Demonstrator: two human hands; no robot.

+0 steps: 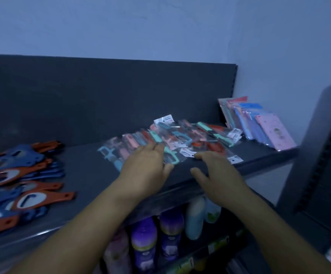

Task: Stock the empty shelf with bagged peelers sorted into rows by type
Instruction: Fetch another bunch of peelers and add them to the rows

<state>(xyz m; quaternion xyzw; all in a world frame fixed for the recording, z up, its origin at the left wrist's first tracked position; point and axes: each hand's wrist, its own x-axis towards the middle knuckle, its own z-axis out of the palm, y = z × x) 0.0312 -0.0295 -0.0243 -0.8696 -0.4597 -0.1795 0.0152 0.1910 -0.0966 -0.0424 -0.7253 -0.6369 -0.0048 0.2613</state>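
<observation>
Dark grey shelf (85, 171), teal, pink and red peelers (170, 137), blue-and-orange openers (22, 175), purple bottles (143, 240)

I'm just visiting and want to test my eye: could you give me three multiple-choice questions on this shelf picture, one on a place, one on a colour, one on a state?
1. Where do the flat orange and blue tools lie?
A. left end of the shelf
B. right end
C. shelf below

2. What colour are the caps of the bottles on the lower shelf?
A. red
B. purple
C. white

3. How is the left hand?
A. fist
B. gripping a bottle
C. fingers flat on the bagged peelers

Answers: A, the orange and blue tools pile at the left; B, the bottles show purple tops; C, the left hand lies straight-fingered on the bagged peelers.
</observation>
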